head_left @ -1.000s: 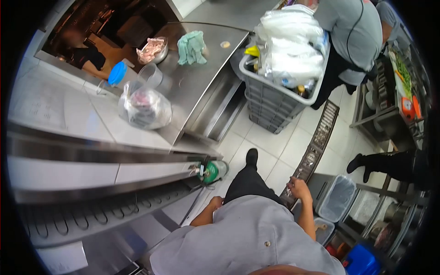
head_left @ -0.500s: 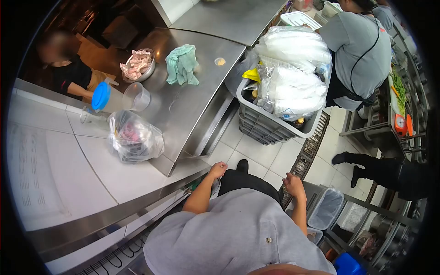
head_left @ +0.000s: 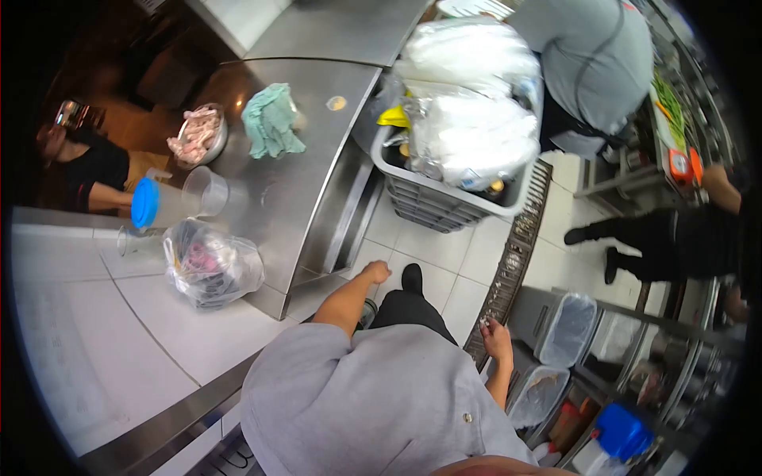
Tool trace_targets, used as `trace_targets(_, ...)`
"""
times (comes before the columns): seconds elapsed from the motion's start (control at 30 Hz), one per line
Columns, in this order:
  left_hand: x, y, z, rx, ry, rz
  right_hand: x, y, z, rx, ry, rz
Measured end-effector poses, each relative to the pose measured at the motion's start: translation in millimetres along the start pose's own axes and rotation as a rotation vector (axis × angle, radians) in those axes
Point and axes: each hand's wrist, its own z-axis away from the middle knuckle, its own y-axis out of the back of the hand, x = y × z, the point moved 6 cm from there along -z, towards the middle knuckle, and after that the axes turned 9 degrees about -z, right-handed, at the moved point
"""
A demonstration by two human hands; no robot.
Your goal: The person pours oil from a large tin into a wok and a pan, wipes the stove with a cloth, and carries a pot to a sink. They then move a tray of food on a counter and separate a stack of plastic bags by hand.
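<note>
My left hand (head_left: 379, 272) hangs in front of my body with its fingers curled in, above the floor tiles near the corner of the steel counter (head_left: 298, 190). No object shows in it. My right hand (head_left: 498, 341) is low on the other side with bent fingers, over the edge of the floor drain grate (head_left: 508, 262). I see nothing clearly held there. On the counter and ledge are a bowl of raw meat pieces (head_left: 198, 136), a green cloth (head_left: 272, 120), a clear plastic tub (head_left: 206, 190), a blue-lidded container (head_left: 146, 203) and a filled plastic bag (head_left: 213, 263).
Ahead stands a grey crate (head_left: 440, 202) piled with bagged clear plastic ware (head_left: 476, 131). A co-worker in a grey shirt (head_left: 599, 59) is behind it; another person in black trousers (head_left: 643, 238) is at right. Lined bins (head_left: 567, 329) stand right. A person (head_left: 99, 163) is beyond the counter.
My body has moved forward and the view has turned slightly; the counter and crate sit further left. My left arm reaches further forward. The co-worker in grey leans lower.
</note>
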Motion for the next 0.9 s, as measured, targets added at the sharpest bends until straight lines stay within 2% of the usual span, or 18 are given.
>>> trace_targets(0.07, 18, 7, -9, -0.037, -0.035, -0.013, 18, 0, 23, 0.033, -0.074, -0.012)
trace_targets(0.13, 39, 19, -18, 0.026, -0.096, -0.063, 42, -4, 49, 0.114, -0.101, -0.037)
trace_targets(0.17, 47, 17, -24, 0.048, -0.144, -0.131, 53, -6, 61, 0.179, -0.046, -0.045)
trace_targets(0.23, 76, 8, -25, 0.128, -0.383, -0.349, 78, -10, 99, 0.306, -0.037, -0.066)
trace_targets(0.27, 89, -6, -18, -0.096, -0.425, -0.427, 89, -13, 124, 0.350, -0.066, -0.077)
trace_targets(0.3, 72, -40, -54, -0.061, -0.555, -0.442, 104, -14, 153, 0.495, -0.171, -0.145)
trace_targets(0.33, 87, -42, -39, -0.138, -0.379, -0.163, 113, -24, 171, 0.472, -0.198, -0.150)
trace_targets(0.37, 95, -57, -30, -0.068, -0.381, -0.067, 122, -39, 194, 0.425, -0.205, -0.152)
trace_targets(0.4, 101, -74, -10, -0.151, -0.311, -0.023, 135, -55, 225, 0.508, -0.258, -0.211)
trace_targets(0.5, 110, -142, 46, -0.324, -0.274, -0.113, 169, -106, 303, 0.481, -0.419, -0.290)
trace_targets(0.53, 114, -168, 60, -0.422, -0.305, -0.267, 175, -124, 330, 0.530, -0.450, -0.334)
trace_targets(0.6, 128, -211, 88, -0.385, -0.453, -0.465, 194, -162, 378, 0.563, -0.508, -0.515)
trace_targets(0.67, 153, -241, 110, -0.036, -0.765, -0.719, 213, -204, 423, 0.639, -0.581, -0.609)
trace_targets(0.73, 175, -272, 130, -0.179, -0.799, -0.668, 227, -240, 459, 0.600, -0.652, -0.621)
trace_targets(0.77, 185, -285, 145, -0.252, -0.758, -0.538, 232, -249, 479, 0.647, -0.661, -0.683)
trace_targets(0.8, 197, -294, 155, -0.269, -0.780, -0.571, 235, -257, 490, 0.671, -0.682, -0.711)
trace_targets(0.87, 204, -320, 173, -0.493, -0.610, -0.556, 246, -270, 517, 0.818, -0.669, -0.748)
trace_targets(0.9, 208, -331, 180, -0.532, -0.552, -0.616, 250, -276, 525, 0.830, -0.676, -0.767)
